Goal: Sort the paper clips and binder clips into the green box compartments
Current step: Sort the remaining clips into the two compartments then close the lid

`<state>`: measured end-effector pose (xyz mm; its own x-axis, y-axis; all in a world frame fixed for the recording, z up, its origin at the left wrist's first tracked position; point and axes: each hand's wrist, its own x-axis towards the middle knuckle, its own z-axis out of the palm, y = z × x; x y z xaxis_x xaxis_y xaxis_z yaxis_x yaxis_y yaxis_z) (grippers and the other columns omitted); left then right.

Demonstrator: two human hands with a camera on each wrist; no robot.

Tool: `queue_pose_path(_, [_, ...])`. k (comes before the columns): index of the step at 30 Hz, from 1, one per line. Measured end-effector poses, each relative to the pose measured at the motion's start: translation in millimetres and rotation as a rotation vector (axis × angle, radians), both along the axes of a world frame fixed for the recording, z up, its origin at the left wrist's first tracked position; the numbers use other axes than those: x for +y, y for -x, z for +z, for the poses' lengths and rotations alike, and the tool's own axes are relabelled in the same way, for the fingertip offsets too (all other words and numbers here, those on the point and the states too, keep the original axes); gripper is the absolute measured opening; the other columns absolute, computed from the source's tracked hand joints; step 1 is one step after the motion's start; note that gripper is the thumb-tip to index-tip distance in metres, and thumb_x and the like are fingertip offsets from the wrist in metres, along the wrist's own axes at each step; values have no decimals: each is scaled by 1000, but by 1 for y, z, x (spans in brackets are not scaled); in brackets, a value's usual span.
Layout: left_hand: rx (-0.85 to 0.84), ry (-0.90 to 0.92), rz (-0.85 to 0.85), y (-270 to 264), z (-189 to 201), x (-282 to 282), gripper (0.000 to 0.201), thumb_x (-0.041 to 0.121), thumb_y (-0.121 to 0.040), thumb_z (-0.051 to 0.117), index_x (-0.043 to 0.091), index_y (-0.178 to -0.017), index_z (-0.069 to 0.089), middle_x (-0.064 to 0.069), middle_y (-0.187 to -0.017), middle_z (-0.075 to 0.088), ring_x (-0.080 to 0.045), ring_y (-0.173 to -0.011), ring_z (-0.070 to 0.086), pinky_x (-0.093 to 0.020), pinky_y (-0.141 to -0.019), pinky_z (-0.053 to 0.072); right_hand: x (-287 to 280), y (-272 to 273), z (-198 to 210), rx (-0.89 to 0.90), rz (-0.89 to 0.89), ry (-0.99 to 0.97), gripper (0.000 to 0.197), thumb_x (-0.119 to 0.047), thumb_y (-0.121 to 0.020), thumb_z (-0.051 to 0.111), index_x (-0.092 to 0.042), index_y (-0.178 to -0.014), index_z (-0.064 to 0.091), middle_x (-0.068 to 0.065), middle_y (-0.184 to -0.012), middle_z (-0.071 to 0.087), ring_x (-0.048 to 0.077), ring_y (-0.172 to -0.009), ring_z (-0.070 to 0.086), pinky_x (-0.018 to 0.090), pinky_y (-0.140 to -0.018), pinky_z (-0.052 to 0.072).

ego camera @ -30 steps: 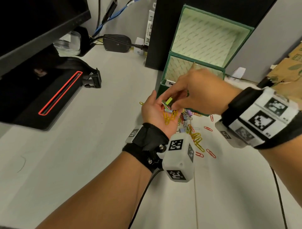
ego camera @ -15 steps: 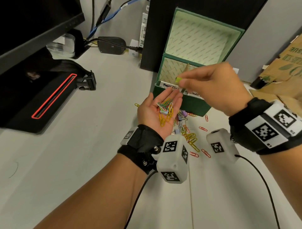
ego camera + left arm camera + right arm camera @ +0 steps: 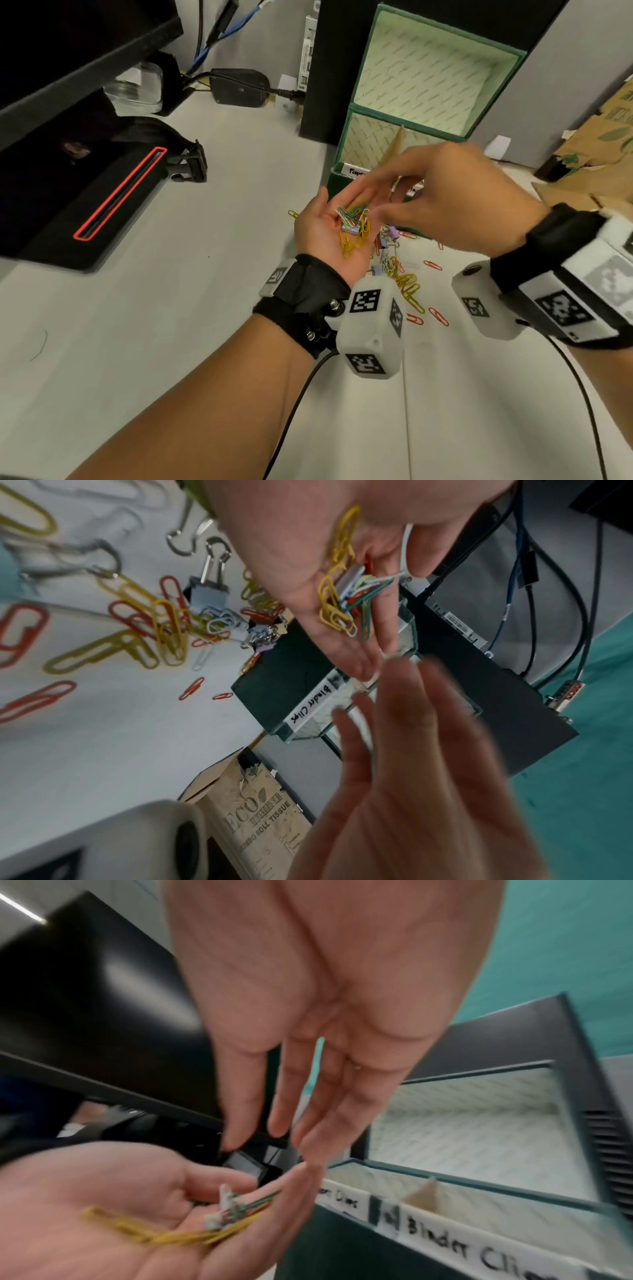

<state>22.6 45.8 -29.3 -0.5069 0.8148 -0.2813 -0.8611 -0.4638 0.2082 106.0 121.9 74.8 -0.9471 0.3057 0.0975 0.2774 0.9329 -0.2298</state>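
My left hand [image 3: 329, 219] lies palm up in front of the green box [image 3: 334, 186], fingers relaxed. On its palm rests a bunch of clips [image 3: 352, 226]: yellow, green and white paper clips and a small binder clip [image 3: 351, 580]. My right hand [image 3: 376, 198] hovers just over the left fingertips, fingers straight and empty, blurred. The box stands with its lid [image 3: 435, 68] up; its front labels read "Paper" [image 3: 354, 171] and "Binder Clips" [image 3: 310, 707]. Loose clips [image 3: 407, 291] lie on the table below my hands, among them a grey binder clip [image 3: 209, 591].
A black monitor base with a red stripe [image 3: 120, 195] sits at the left. A power adapter [image 3: 239, 90] and cables lie at the back. A black computer case [image 3: 329, 68] stands behind the box, with a cardboard tissue box [image 3: 599, 154] at the right.
A second ago my right hand picked a yellow-green clip from the left palm, then held it over the box. Now it is back by the left palm, empty and with fingers straight.
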Motion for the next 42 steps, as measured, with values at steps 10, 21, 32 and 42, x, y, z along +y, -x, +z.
queue_pose_path(10, [93,52,-96,0,1,-1,59,50,-99,27,5,-110,63,-16,-102,69,-27,-91,66,-31,-70,56,2,20,-12,-370,328,-323,53,-15,-86,70,-36,-133,57,-7,-127,57,17,-115,55,34,-93,46])
queue_pose_path(21, [41,-16,-80,-3,2,0,63,47,-100,31,-7,-108,63,-21,-96,68,-30,-87,67,-44,-91,49,15,21,-5,-224,141,-171,27,-26,-90,66,-30,-116,71,-10,-106,72,8,-87,63,7,-76,42])
queue_pose_path(32, [-32,-56,-79,1,2,-2,63,44,-101,31,-11,-119,55,-30,-118,60,-37,-117,55,-41,-95,47,24,23,16,135,-87,301,17,-28,-77,76,-30,-94,74,-17,-72,71,-4,-64,68,2,-59,47])
queue_pose_path(42, [-23,-23,-84,2,4,-3,63,45,-101,31,-11,-120,55,-28,-116,61,-35,-119,55,-40,-98,46,38,59,-7,67,-222,27,39,-32,-86,70,-30,-125,64,-6,-113,66,10,-99,60,21,-82,42])
